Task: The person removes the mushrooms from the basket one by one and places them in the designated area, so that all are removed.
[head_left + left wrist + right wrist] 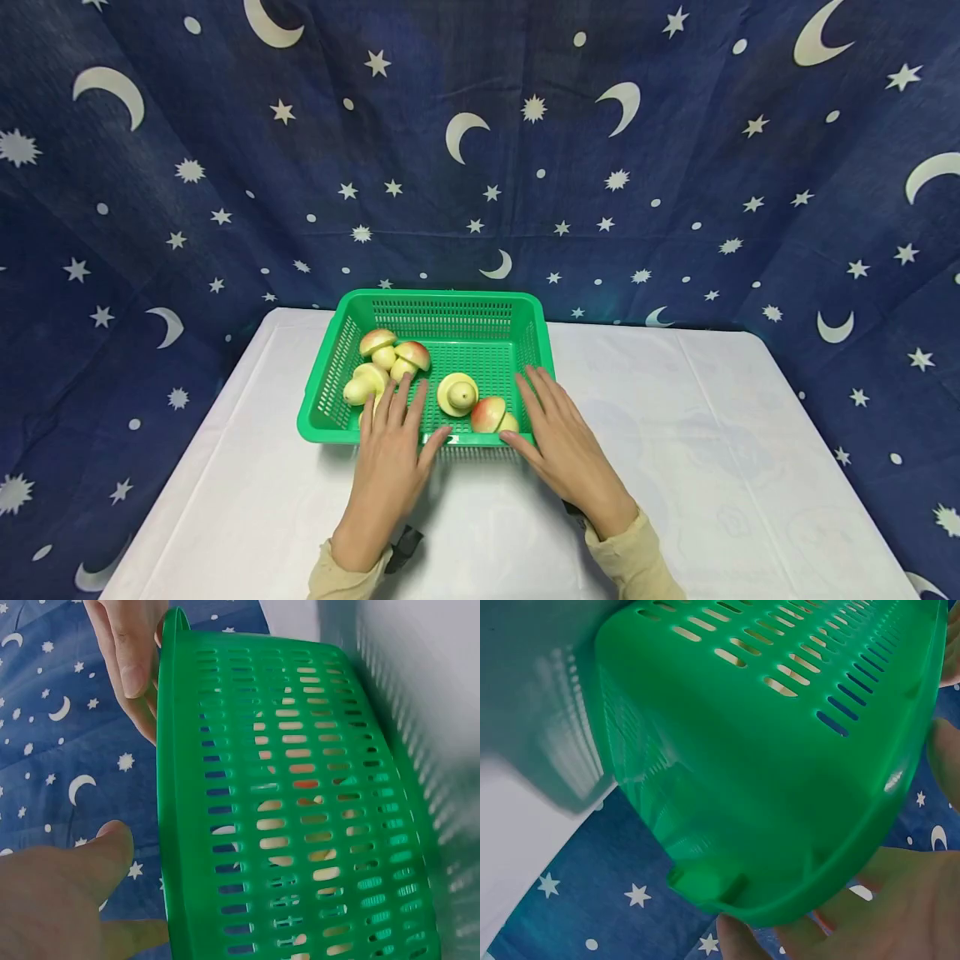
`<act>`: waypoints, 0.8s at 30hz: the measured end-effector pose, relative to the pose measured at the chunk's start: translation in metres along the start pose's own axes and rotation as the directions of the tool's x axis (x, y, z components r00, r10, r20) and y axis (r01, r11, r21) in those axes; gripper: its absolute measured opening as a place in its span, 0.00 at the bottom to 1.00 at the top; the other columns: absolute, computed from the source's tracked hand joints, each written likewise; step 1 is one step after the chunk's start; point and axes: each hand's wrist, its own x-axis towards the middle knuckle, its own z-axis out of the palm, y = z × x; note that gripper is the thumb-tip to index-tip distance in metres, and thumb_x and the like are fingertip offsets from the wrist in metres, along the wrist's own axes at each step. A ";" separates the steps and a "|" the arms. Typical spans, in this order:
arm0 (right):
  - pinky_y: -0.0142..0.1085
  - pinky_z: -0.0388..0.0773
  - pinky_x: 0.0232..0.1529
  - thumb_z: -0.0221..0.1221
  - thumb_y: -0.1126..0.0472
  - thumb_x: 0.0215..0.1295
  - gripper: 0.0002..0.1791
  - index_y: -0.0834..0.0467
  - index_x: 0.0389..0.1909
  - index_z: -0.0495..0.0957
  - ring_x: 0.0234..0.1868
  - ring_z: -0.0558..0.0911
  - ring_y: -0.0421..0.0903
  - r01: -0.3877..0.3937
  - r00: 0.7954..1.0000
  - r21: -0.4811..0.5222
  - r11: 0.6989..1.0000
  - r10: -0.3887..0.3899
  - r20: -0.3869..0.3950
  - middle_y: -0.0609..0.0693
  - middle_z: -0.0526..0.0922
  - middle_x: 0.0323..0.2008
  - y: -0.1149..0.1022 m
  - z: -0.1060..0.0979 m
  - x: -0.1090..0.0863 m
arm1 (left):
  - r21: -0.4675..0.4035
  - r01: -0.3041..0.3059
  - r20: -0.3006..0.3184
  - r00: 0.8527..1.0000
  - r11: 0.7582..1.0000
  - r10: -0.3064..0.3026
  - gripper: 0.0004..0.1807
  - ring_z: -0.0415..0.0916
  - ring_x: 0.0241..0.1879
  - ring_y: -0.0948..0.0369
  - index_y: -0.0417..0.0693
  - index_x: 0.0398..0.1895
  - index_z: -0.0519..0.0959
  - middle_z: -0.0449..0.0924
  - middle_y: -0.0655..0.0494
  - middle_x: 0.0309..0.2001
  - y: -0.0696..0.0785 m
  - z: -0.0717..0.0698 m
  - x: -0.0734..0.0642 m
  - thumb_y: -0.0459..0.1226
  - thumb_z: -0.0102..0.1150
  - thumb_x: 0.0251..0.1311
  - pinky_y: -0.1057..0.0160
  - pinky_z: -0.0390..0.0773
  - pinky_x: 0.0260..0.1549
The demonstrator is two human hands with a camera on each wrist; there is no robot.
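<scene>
A green plastic basket point(442, 296) with slotted walls holds several mushroom-shaped pieces with yellowish stems and red-and-cream caps. Most of them, such as this mushroom point(412, 356), cluster at the basket's left. One mushroom point(459, 395) stands stem up near the middle, and another mushroom point(489, 414) lies by the near right corner. My left hand point(390, 454) reaches over the near rim with fingers extended, partly hiding a mushroom below. My right hand point(562, 442) lies over the near right corner, fingers straight along the right side. Its fingertips show at the rim point(907, 787) in the right wrist view.
The basket stands toward the back of a table with a white cloth point(697, 450). A dark blue curtain point(420, 125) with moons and stars hangs right behind the table and along its sides. Dark straps point(405, 546) sit at the wrists.
</scene>
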 end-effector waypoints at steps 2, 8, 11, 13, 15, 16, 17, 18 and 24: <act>0.53 0.56 0.73 0.54 0.40 0.72 0.42 0.61 0.76 0.55 0.78 0.53 0.56 0.001 1.000 0.008 1.000 -0.001 0.001 0.60 0.56 0.76 0.000 0.000 0.002 | -0.010 0.000 -0.007 1.000 1.000 0.000 0.37 0.57 0.72 0.42 0.43 0.73 0.66 0.61 0.41 0.74 -0.002 -0.001 0.001 0.53 0.58 0.66 0.39 0.51 0.70; 0.54 0.62 0.70 0.53 0.40 0.72 0.41 0.59 0.77 0.55 0.77 0.56 0.56 0.011 1.000 0.039 0.999 -0.011 0.009 0.58 0.56 0.76 -0.001 0.001 0.008 | -0.032 -0.006 -0.022 1.000 0.999 0.005 0.36 0.58 0.71 0.41 0.42 0.73 0.65 0.61 0.40 0.73 -0.008 -0.004 0.004 0.50 0.59 0.67 0.40 0.52 0.70; 0.52 0.64 0.69 0.52 0.40 0.73 0.41 0.59 0.77 0.55 0.76 0.57 0.55 0.010 1.000 0.049 0.999 -0.011 0.017 0.57 0.57 0.76 -0.002 0.002 0.011 | -0.040 0.001 -0.027 1.000 0.999 -0.002 0.36 0.58 0.71 0.42 0.42 0.73 0.65 0.62 0.40 0.73 -0.011 -0.006 0.006 0.50 0.59 0.67 0.40 0.52 0.70; 0.52 0.65 0.69 0.52 0.40 0.73 0.41 0.58 0.77 0.55 0.76 0.58 0.54 0.010 1.000 0.051 0.999 -0.011 0.022 0.58 0.57 0.76 -0.002 0.002 0.014 | -0.046 0.011 -0.028 1.000 0.999 -0.012 0.36 0.58 0.71 0.42 0.42 0.72 0.65 0.62 0.39 0.72 -0.014 -0.007 0.007 0.50 0.59 0.67 0.41 0.52 0.70; 0.51 0.66 0.68 0.51 0.40 0.73 0.40 0.58 0.77 0.55 0.76 0.58 0.54 0.007 1.000 0.048 0.999 -0.009 0.029 0.57 0.58 0.75 -0.002 0.002 0.016 | -0.050 0.020 -0.029 0.999 0.999 -0.021 0.35 0.59 0.71 0.42 0.42 0.72 0.65 0.62 0.39 0.72 -0.016 -0.008 0.008 0.50 0.59 0.67 0.41 0.53 0.70; 0.51 0.67 0.68 0.51 0.40 0.73 0.40 0.58 0.77 0.55 0.76 0.59 0.53 0.007 0.999 0.047 0.999 -0.008 0.032 0.58 0.58 0.75 -0.002 0.003 0.017 | -0.052 0.024 -0.029 0.999 0.998 -0.026 0.35 0.59 0.71 0.42 0.42 0.72 0.66 0.62 0.39 0.72 -0.018 -0.009 0.009 0.49 0.59 0.67 0.41 0.53 0.70; 0.51 0.67 0.67 0.51 0.40 0.73 0.40 0.58 0.77 0.56 0.76 0.59 0.53 0.007 0.999 0.046 0.999 -0.008 0.034 0.58 0.59 0.75 -0.002 0.003 0.018 | -0.054 0.028 -0.030 0.999 0.998 -0.029 0.35 0.59 0.71 0.42 0.42 0.72 0.66 0.62 0.39 0.72 -0.019 -0.010 0.010 0.49 0.59 0.67 0.41 0.54 0.70; 0.51 0.68 0.67 0.51 0.40 0.73 0.40 0.58 0.77 0.56 0.75 0.60 0.53 0.007 0.999 0.044 0.999 -0.008 0.035 0.57 0.59 0.75 -0.002 0.003 0.019 | -0.055 0.030 -0.033 0.999 0.998 -0.032 0.35 0.59 0.71 0.43 0.42 0.72 0.66 0.63 0.39 0.72 -0.020 -0.011 0.011 0.49 0.59 0.67 0.41 0.54 0.70; 0.50 0.68 0.67 0.53 0.42 0.73 0.39 0.58 0.76 0.57 0.74 0.63 0.53 0.022 0.999 0.047 0.999 -0.024 0.043 0.56 0.63 0.74 -0.002 0.004 0.023 | -0.057 0.038 -0.045 0.998 0.998 -0.041 0.34 0.61 0.70 0.42 0.40 0.70 0.68 0.64 0.39 0.71 -0.029 -0.013 0.015 0.48 0.60 0.67 0.42 0.57 0.69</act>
